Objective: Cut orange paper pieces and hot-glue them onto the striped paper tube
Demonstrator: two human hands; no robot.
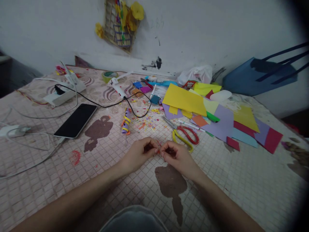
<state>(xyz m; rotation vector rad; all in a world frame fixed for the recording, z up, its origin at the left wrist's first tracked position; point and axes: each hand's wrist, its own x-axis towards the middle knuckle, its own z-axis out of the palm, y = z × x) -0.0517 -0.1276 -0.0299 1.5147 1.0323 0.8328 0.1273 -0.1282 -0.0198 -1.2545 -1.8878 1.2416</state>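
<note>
My left hand (140,153) and my right hand (177,156) meet fingertip to fingertip low over the patterned bedsheet (229,180). Both are closed in a pinch on a tiny reddish paper piece (159,150) between them. Just beyond the right hand lie scissors (184,134) with red and yellow handles. A small roll of purple and yellow paper strips (126,122) sits ahead of the left hand, with paper scraps (148,124) scattered beside it.
Coloured paper sheets (217,112) spread to the right, with a pen (190,125) among them. A black phone (76,120), power strip (65,91), cables and a glue gun (118,86) lie to the left. A blue bag (260,75) leans on the wall.
</note>
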